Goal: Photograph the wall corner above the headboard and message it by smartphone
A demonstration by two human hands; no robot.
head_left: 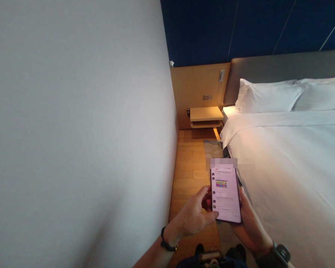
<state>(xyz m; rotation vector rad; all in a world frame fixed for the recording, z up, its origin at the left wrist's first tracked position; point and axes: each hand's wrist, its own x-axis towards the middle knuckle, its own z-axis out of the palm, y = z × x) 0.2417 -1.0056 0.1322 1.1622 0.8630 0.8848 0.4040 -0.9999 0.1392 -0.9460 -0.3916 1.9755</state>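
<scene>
A smartphone (pixel 225 195) with a lit screen showing a list of messages is held upright in front of me. My right hand (pixel 249 223) cups it from behind and below, fingers wrapped around its right edge; a dark watch sits on that wrist. My left hand (pixel 194 216) rests against the phone's left edge, thumb touching the lower left of the screen; a black band circles that wrist.
A white wall (pixel 78 130) fills the left. A made bed with white duvet (pixel 296 167) and pillows (pixel 268 96) stands on the right. A narrow wooden floor strip (pixel 188 163) leads to a wall-mounted wooden bedside shelf (pixel 206 115). Dark blue wall behind.
</scene>
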